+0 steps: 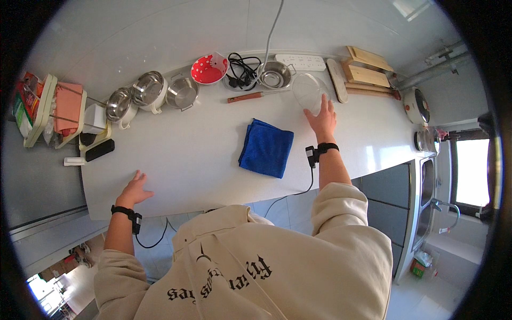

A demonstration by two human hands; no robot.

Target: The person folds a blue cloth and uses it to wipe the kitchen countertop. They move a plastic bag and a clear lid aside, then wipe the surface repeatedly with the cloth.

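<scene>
My right hand (324,121) reaches over the worktop with its fingers apart. Its fingertips overlap the near rim of a round, see-through mesh strainer (307,90); whether they touch it I cannot tell. A thin metal rod runs left from the strainer to a wooden handle (245,97). Below and left of this hand lies a folded blue cloth (267,149). My left hand (135,190) is spread above the worktop's left front part and holds nothing. Both wrists wear black straps with small cabled devices.
White worktop (192,152). Along the wall stand steel-lined pots (149,89), a strainer basket (182,94), a red dotted bowl (209,69), black cables (242,72), a steel pot (276,75), a power strip (301,62) and a wooden rack (368,72). Rice cooker (416,105) and sink (425,200) are right.
</scene>
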